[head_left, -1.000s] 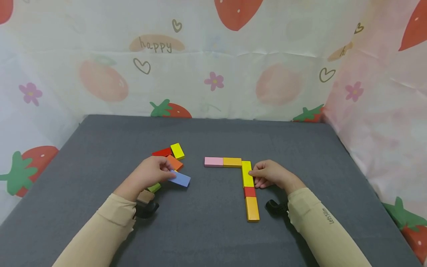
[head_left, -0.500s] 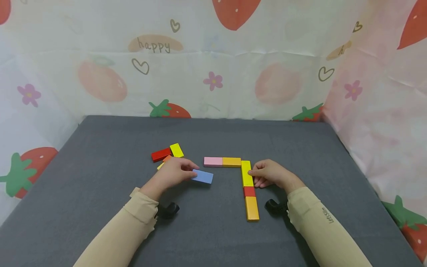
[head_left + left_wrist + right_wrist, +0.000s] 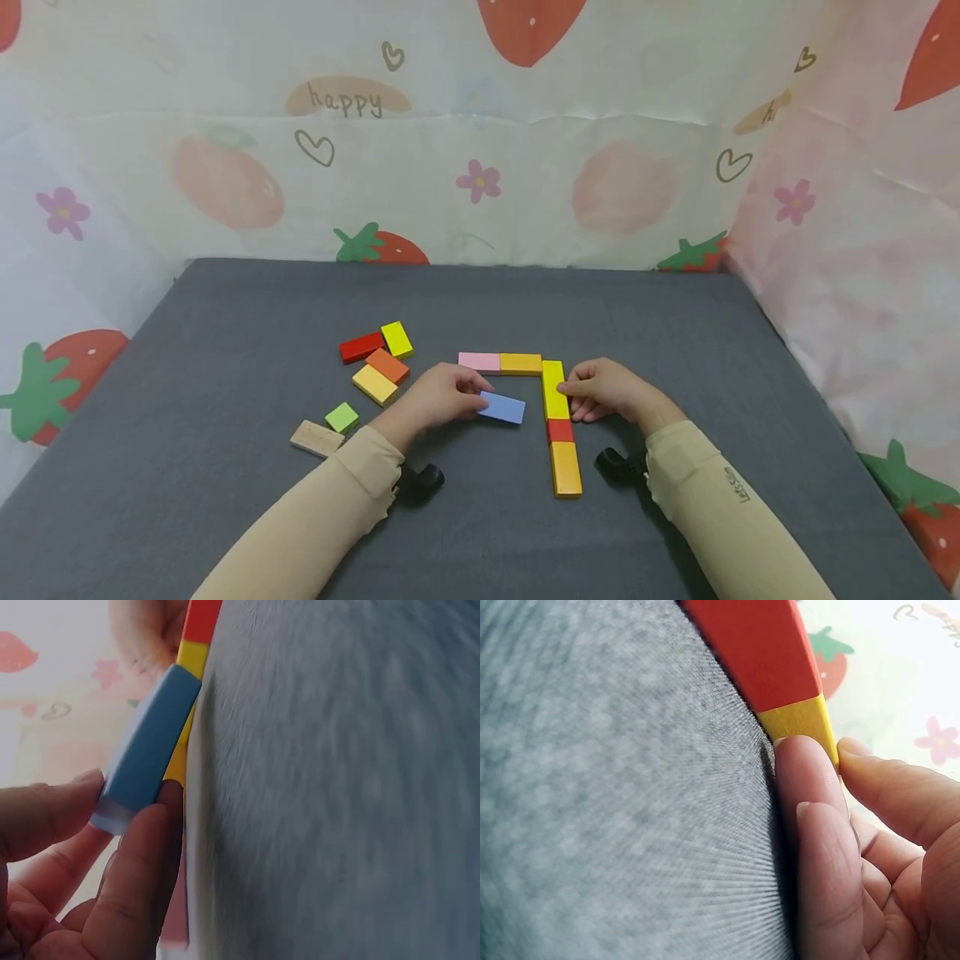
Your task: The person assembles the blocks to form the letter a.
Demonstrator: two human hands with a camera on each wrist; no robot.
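Observation:
My left hand [image 3: 438, 400] pinches a blue block [image 3: 502, 408] by its left end, between thumb and fingers. The block hangs tilted over the grey cloth, just left of the yellow block [image 3: 553, 402] and apart from it. In the left wrist view the blue block [image 3: 146, 746] points away from the fingertips. My right hand [image 3: 615, 393] holds that yellow block at its right side, thumb on top and fingers against the side. A red block [image 3: 560, 431] and an amber block [image 3: 566, 469] continue its line towards me. Another amber block [image 3: 521, 364] and a pink block [image 3: 478, 362] run left from its far end.
Loose blocks lie left: red [image 3: 362, 347], yellow [image 3: 397, 339], orange [image 3: 388, 365], pale yellow [image 3: 375, 385], green [image 3: 342, 417] and bare wood [image 3: 317, 438], partly behind the left sleeve [image 3: 322, 508]. A printed curtain [image 3: 525, 125] stands behind the grey-covered table [image 3: 480, 550].
My left hand has carried the blue block rightwards from the loose blocks to beside the yellow one, uncovering several blocks. The right hand has stayed put.

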